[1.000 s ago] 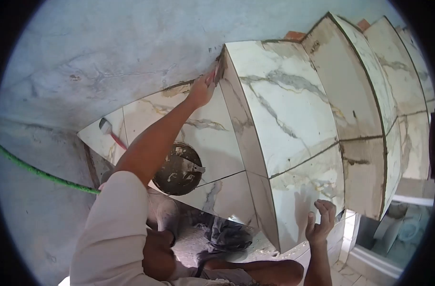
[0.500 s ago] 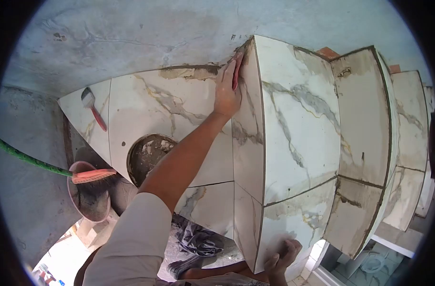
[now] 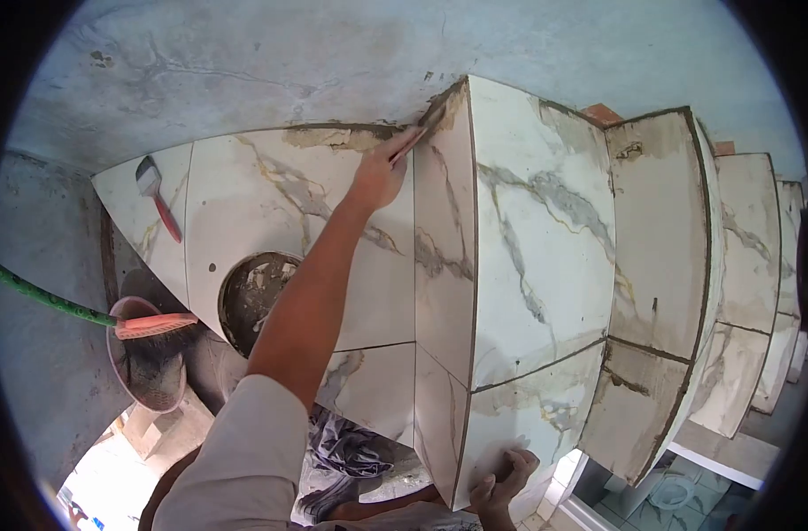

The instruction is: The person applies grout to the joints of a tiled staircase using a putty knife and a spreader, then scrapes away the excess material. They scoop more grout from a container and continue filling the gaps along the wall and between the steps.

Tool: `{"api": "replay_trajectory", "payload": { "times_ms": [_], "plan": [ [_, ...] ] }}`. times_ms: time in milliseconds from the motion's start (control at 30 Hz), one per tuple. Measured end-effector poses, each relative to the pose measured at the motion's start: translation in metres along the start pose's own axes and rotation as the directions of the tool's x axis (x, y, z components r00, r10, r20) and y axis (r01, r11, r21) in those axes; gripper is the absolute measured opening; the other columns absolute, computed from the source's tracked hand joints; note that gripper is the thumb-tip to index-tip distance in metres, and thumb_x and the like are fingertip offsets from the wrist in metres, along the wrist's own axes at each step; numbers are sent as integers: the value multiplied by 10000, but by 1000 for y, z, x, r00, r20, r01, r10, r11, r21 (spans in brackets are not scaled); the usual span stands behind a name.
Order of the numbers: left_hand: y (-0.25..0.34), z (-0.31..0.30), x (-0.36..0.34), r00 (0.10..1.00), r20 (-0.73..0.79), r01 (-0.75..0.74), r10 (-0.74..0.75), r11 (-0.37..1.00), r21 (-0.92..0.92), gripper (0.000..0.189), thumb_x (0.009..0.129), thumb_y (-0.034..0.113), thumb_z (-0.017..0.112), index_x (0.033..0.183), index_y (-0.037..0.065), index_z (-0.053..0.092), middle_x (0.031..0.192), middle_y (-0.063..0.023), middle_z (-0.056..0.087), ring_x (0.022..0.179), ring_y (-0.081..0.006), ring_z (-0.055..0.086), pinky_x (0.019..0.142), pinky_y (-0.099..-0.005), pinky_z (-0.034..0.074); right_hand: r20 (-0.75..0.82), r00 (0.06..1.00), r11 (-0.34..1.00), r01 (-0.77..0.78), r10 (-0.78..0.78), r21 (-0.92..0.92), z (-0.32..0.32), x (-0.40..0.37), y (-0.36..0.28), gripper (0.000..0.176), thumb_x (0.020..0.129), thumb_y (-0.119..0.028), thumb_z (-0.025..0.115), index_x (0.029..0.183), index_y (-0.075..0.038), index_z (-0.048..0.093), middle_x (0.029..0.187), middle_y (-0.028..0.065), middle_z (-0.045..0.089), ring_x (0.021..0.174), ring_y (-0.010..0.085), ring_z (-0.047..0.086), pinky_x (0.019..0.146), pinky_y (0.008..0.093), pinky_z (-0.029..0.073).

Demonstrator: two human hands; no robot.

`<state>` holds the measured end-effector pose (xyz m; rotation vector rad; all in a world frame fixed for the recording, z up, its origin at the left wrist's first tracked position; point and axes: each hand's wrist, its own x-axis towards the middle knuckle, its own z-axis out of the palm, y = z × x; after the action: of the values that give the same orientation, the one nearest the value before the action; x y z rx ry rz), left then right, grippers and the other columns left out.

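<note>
My left hand (image 3: 380, 174) is closed on a thin, flat reddish piece (image 3: 407, 143), whose exact kind I cannot make out. It presses this near the wall joint where the marbled landing tile (image 3: 235, 208) meets the upright riser tile (image 3: 442, 212). Greyish-brown mortar smears (image 3: 344, 138) lie along that joint. Lower right, my right hand (image 3: 507, 478) rests on the marbled step tile (image 3: 545, 257), its fingers loosely bent, thumb apart, and nothing visible in them.
A paintbrush with a red handle (image 3: 167, 218) lies on the left tile. My forearm passes over a round mortar container (image 3: 253, 292). An orange brush head on a green handle (image 3: 156, 326) crosses a pink bucket (image 3: 125, 372). More tiled steps (image 3: 742, 239) descend at right.
My left hand has slid down and left from the upper corner, still holding the reddish piece. The whole view has shifted slightly left. My right hand stays on the step tile.
</note>
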<state>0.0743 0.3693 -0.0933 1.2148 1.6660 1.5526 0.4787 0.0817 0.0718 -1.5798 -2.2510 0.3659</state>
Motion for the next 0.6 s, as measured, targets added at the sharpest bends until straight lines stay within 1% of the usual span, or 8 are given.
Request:
{"api": "replay_trajectory", "payload": {
  "times_ms": [67, 133, 200, 233, 300, 433, 500, 600],
  "plan": [
    [6, -18, -8, 998, 8, -67, 68, 997, -33, 471, 857, -59, 488, 1302, 81, 557, 1235, -210, 602, 1146, -333, 590, 980, -353, 460, 66, 997, 999, -38, 38, -6, -4, 2, -3, 527, 919, -453, 475, 1120, 34, 450, 1015, 197, 456, 956, 315, 443, 802, 439, 386],
    [11, -19, -7, 991, 15, -135, 137, 988, -73, 461, 861, -46, 487, 1295, 90, 568, 1233, -203, 607, 1141, -325, 596, 979, -342, 460, 50, 999, 1000, -14, 14, -4, -3, 3, -2, 523, 919, -448, 476, 1109, 39, 454, 1011, 198, 457, 953, 315, 444, 798, 437, 388],
    [10, -12, 4, 981, -163, -150, 105, 945, -290, 417, 869, -1, 508, 1263, 101, 599, 1203, -192, 628, 1127, -312, 609, 959, -324, 466, 34, 999, 1000, 13, -13, -3, -2, 4, -1, 519, 918, -442, 477, 1098, 44, 458, 1007, 199, 458, 950, 315, 444, 793, 435, 389],
    [9, -13, 12, 980, -171, -154, 106, 943, -294, 417, 869, -1, 508, 1263, 101, 599, 1203, -192, 628, 1127, -312, 609, 959, -324, 466, 38, 999, 1000, -5, 5, 0, -2, 4, -2, 516, 918, -440, 477, 1097, 44, 459, 1008, 199, 458, 947, 315, 445, 791, 434, 391],
    [7, -13, 28, 991, -126, -55, 36, 988, -145, 357, 901, 28, 528, 1253, -5, 577, 1150, -114, 663, 1043, -128, 596, 918, -253, 441, 43, 999, 1000, -21, 21, -3, -2, 3, -2, 513, 919, -438, 477, 1095, 44, 461, 1008, 199, 458, 945, 316, 446, 788, 432, 392],
    [9, -35, 44, 999, -23, -30, 29, 999, -42, 343, 892, 50, 560, 1229, -9, 592, 1076, -96, 681, 924, -110, 585, 842, -257, 451, 19, 1000, 1000, -2, 2, 25, 2, 5, -4, 514, 914, -439, 479, 1101, 39, 462, 1010, 200, 462, 943, 316, 448, 781, 428, 393],
    [30, -50, 53, 990, 105, 95, -94, 995, -11, 325, 894, 95, 581, 1201, -11, 608, 1011, -87, 687, 850, -113, 574, 802, -279, 462, 17, 1000, 999, -9, 9, 31, -2, 8, -5, 512, 911, -438, 481, 1102, 37, 463, 1011, 201, 463, 943, 317, 448, 776, 429, 393],
    [28, -52, 57, 995, 77, 52, -61, 992, 118, 322, 899, 115, 580, 1196, -6, 615, 930, -76, 679, 806, -121, 562, 778, -285, 464, 55, 998, 1000, -27, 26, 11, -3, 8, -7, 512, 909, -432, 485, 1114, 36, 463, 1019, 205, 464, 941, 320, 450, 769, 432, 395]
  ]
}}
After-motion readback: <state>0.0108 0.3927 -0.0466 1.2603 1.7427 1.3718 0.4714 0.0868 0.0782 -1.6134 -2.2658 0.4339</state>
